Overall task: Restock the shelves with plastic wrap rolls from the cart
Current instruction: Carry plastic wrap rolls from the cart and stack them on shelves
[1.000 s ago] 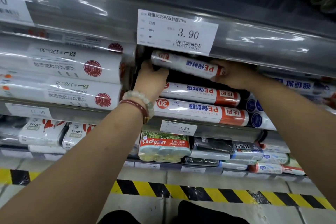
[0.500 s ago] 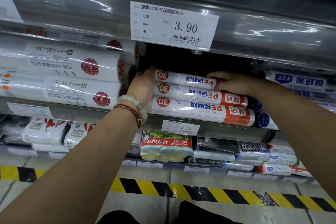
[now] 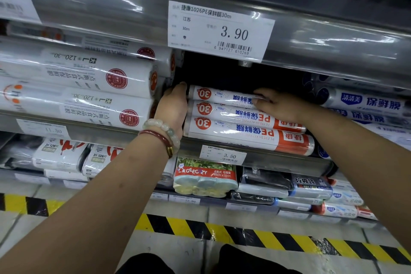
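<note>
Head view: top roll (image 3: pixel 222 95) had dropped from mid-air a second ago onto the two-roll stack on the shelf (image 3: pixel 255 158). Long axis ran left-right, "30" end leftward. Left hand (image 3: pixel 173 109) pressed flat against the roll ends; right hand (image 3: pixel 275 104) lay flat on top roll, fingers relaxed.

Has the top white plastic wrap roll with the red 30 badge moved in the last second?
Yes. The top white roll has come down from just under the 3.90 price tag onto the two matching rolls.
</note>
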